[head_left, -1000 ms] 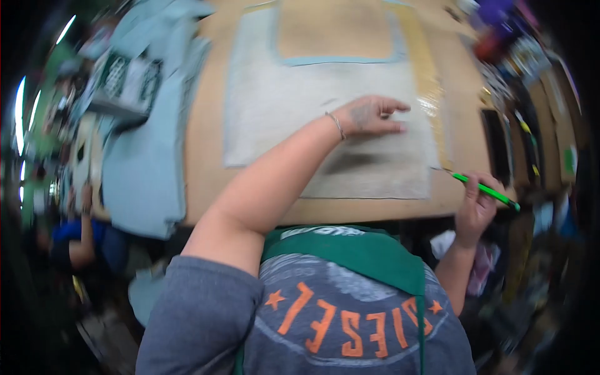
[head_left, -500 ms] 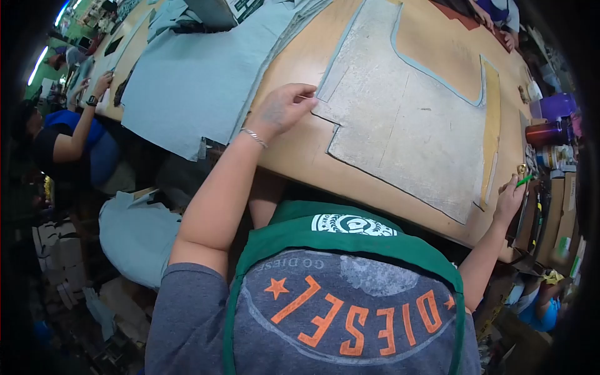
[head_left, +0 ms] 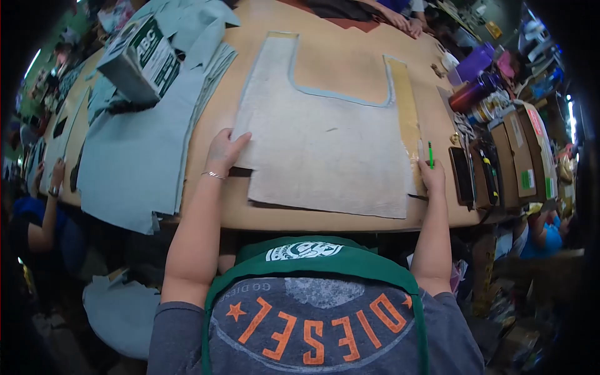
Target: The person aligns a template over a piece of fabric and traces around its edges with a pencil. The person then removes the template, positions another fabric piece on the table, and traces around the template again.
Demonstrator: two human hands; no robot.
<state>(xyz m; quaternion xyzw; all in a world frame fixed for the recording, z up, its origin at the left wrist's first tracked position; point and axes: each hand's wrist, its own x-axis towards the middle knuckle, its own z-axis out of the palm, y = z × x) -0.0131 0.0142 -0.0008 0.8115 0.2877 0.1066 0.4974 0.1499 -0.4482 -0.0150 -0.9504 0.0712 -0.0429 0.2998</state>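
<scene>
A large pale, worn flat pattern sheet (head_left: pixel 325 159) lies in front of me, with a U-shaped notch at its far side and a pale blue margin along its edges. A yellow strip (head_left: pixel 405 112) runs down its right side. My left hand (head_left: pixel 226 152) is closed on the sheet's left edge, thumb on top; its other fingers are partly hidden. At the right edge, my right hand (head_left: pixel 432 176) holds a green pen (head_left: pixel 430 154) upright and touches the sheet's border. A gap with a dark shadow shows under the near left corner.
Blue-grey material (head_left: pixel 134 159) is stacked on the left, with an ABC box (head_left: pixel 142 59) on top. A phone (head_left: pixel 461 174), cardboard boxes (head_left: pixel 515 147) and a dark red tumbler (head_left: pixel 472 92) stand on the right. Another person's hands (head_left: pixel 409 24) rest at the far edge.
My view has turned, and the sheet now lies squarer to me. My left hand has gone from a pinch near its corner to its left edge. My right hand has brought the pen to the right edge.
</scene>
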